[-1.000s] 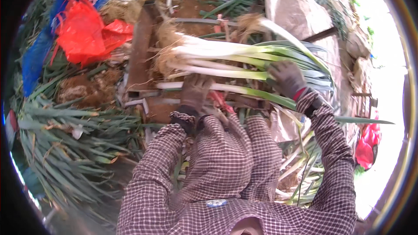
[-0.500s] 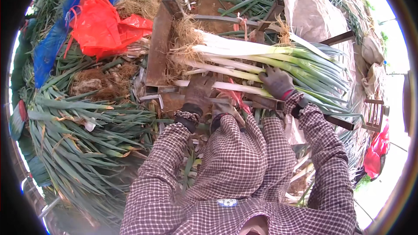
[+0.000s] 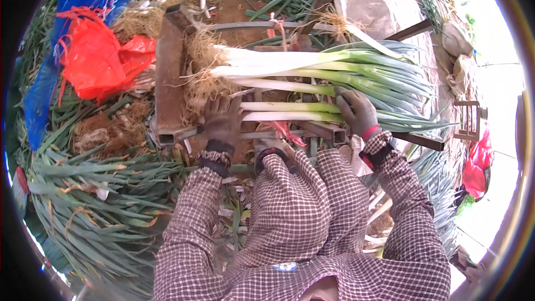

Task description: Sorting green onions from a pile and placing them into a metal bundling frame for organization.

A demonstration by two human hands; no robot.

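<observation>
A bunch of green onions lies across a rusty metal frame, white root ends to the left and green tops to the right. Two stalks rest side by side on the near side, a little apart from the rest. My left hand, in a dark glove, is flat at their root ends with its fingers slightly apart; it covers the tips of these stalks. Further right, my gloved right hand curls its fingers over the stalks where white turns green.
A red plastic bag and blue sheeting lie at the far left. Loose green onions are heaped to my left. Pale sheeting spreads beyond the frame, and pink ties hang on its near bar.
The view has shifted, so the scene sits further left. My left hand now covers the near stalks' root ends, which stuck out past it before. Those two stalks lie closer together.
</observation>
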